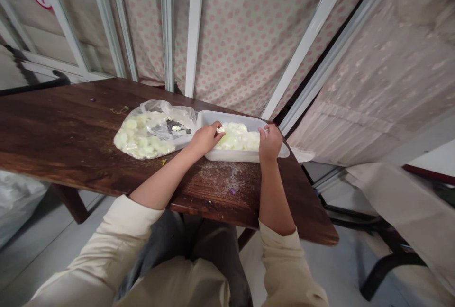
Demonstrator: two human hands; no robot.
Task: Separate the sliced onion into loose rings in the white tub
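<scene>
A white plastic tub (231, 156) stands near the right end of the dark wooden table, with many soft-looking white and pale yellow-green pieces (238, 139) inside; their kind is unclear. My left hand (205, 139) is over the tub's left end, thumb and fingers pinched on a small white piece (221, 130). At the right end of the tub, my right hand (270, 142) has its fingers closed together; what they hold, if anything, is too small to make out. Left of the tub lies a clear plastic bag (156, 108) containing similar pale pieces (132, 131).
Pale crumbs or powder (227, 176) are scattered on the wooden table (71, 127) in front of the tub. A thin loop of string (121, 109) lies behind the bag. Dotted curtains (234, 37) and window frames rise behind; a black chair frame (384, 269) stands right.
</scene>
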